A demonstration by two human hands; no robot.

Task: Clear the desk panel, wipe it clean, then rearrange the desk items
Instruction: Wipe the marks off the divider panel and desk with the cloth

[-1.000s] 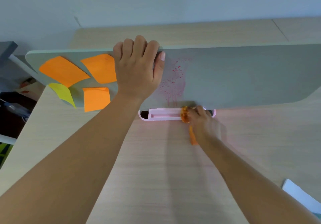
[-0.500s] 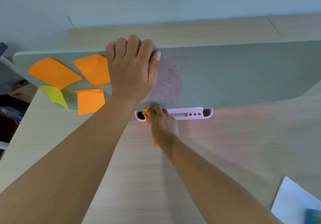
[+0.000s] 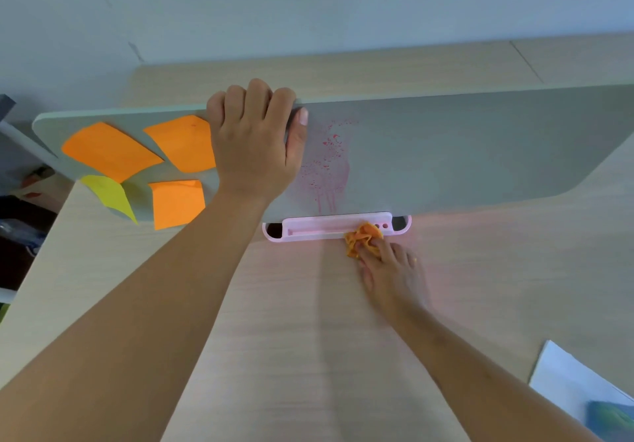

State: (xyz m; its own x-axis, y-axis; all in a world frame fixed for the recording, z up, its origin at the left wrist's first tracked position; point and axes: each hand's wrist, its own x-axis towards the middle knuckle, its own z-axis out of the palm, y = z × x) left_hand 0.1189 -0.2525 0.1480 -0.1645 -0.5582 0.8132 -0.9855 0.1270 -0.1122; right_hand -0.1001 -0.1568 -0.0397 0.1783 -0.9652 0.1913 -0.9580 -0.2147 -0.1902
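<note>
A grey desk panel (image 3: 463, 153) stands upright along the desk's far side. My left hand (image 3: 255, 139) grips its top edge. Red splatter marks (image 3: 327, 163) run down the panel just right of that hand. Three orange sticky notes (image 3: 109, 151) and a yellow note (image 3: 109, 194) are stuck on the panel's left part. A pink holder (image 3: 308, 230) sits at the panel's foot. My right hand (image 3: 391, 270) presses a crumpled orange cloth (image 3: 363, 237) against the holder's right part.
The light wooden desk (image 3: 308, 338) stretches toward me. A white sheet (image 3: 566, 376) with a blue-green object (image 3: 610, 417) on it lies at the lower right corner. Dark clutter (image 3: 20, 232) sits beyond the desk's left edge. A pale wall rises behind.
My right hand swept the orange cloth along the pink holder: from its right end to its left end, then back to the right part. My left hand stayed on the panel.
</note>
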